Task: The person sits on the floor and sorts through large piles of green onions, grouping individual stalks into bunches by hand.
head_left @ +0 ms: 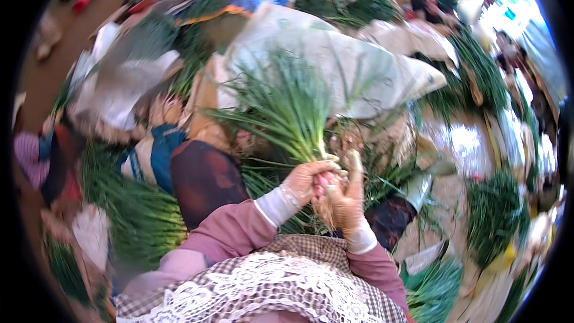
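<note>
A bunch of spring onions (293,113) with long green leaves, pinkish-red bulbs and stringy roots is held in front of my lap. Its leaves fan up and to the left. My left hand (304,180), in a thin pale glove, is closed round the stems just above the bulbs. From the right, my right hand (348,198) closes on the bulb end, thumb against the bulbs and fingers pointing up. Roots hang down between the two hands. Just beyond the right fingertips lies a brownish tangle (350,139), too blurred to name.
A big whitish sack (287,33) spreads out ahead of my hands. Loose green onions lie in piles at the left (128,203) and right (496,209). Other people sit nearby, one at the far right (439,3). My dark-trousered knee (206,182) rises left of the bunch.
</note>
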The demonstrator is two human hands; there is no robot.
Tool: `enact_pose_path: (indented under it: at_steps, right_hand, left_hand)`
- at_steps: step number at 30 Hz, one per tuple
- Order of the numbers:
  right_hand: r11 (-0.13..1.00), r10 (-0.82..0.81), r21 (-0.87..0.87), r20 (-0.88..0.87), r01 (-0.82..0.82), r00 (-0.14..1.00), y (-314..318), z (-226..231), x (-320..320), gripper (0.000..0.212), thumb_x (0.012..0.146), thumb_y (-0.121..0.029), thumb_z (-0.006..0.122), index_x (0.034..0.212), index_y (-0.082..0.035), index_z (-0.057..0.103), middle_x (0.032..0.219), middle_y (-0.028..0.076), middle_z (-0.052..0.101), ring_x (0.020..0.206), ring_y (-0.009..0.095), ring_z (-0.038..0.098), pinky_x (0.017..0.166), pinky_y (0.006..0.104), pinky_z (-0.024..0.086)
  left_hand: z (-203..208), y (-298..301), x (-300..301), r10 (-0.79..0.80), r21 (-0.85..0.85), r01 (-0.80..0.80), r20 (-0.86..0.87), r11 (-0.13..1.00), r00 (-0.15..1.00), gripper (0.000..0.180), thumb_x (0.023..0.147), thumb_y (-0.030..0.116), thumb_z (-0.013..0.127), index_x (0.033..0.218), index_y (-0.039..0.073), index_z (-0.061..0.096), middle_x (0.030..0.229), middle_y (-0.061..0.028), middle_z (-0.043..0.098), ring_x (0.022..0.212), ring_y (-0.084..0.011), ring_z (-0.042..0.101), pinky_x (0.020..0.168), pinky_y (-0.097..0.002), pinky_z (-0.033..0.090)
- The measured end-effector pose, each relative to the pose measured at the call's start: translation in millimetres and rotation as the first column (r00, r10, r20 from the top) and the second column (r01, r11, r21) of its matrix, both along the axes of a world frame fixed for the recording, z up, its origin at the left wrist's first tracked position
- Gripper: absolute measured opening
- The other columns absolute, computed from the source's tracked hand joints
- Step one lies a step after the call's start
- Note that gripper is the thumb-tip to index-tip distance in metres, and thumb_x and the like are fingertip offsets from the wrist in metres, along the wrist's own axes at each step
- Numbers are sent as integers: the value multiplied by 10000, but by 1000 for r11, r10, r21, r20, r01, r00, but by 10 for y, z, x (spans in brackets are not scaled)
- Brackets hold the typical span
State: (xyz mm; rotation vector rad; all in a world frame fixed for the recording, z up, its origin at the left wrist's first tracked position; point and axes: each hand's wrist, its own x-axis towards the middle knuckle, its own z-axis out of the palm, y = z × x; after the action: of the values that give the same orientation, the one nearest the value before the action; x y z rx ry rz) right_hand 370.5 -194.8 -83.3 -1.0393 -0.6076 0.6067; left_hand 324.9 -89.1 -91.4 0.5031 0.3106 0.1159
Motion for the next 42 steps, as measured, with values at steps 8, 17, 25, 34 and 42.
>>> enact_pose_path:
  at_steps: [8, 17, 25, 34, 42]
  right_hand:
    - [794, 451, -239, -383, -558, 806, -360, 84, -117, 257, 781, -250, 541, 870, -10, 528, 576, 30, 488, 409, 70, 357, 374, 181, 268]
    - [672, 264, -723, 26, -164, 964, 21, -936, 464, 247, 834, -249, 414, 726, -69, 545, 500, -46, 376, 410, 40, 309, 381, 174, 228]
    - [437, 757, -753, 13, -492, 653, -152, -2749, 672, 254, 826, -76, 377, 1045, -14, 489, 1015, 81, 539, 897, 178, 519, 774, 262, 420]
    - [479, 507, -699, -274, -532, 817, -124, -2161, 288, 156, 821, -103, 421, 912, -54, 537, 772, 22, 575, 614, 117, 532, 516, 224, 426]
    - [399, 342, -850, -212, -345, 915, -110, -1779, 280, 101, 803, -143, 483, 788, -69, 550, 610, 15, 527, 525, 88, 463, 493, 205, 378]
  left_hand:
    - [576, 349, -422, 346, -174, -304, 336, 937, 876, 196, 758, 108, 516, 930, 23, 478, 799, -159, 570, 738, -264, 566, 725, -385, 461]
    - [1046, 1192, -2476, 718, 342, -779, 312, 526, 622, 213, 795, 201, 499, 883, 14, 550, 610, -22, 561, 401, -71, 482, 316, -163, 378]
    - [211, 1186, -4385, 802, 622, -658, 78, 425, 592, 373, 734, 129, 550, 1053, -41, 455, 844, -132, 567, 828, -279, 565, 841, -429, 409]
    - [-2462, 579, -3790, 858, 3, -992, -502, 127, 108, 224, 846, 237, 444, 833, 23, 508, 598, -29, 514, 400, -60, 404, 316, -174, 302]
    - [-1924, 680, -3487, 811, 238, -868, -522, 437, 265, 195, 777, 239, 549, 797, 47, 568, 610, 0, 510, 471, -95, 458, 431, -210, 387]
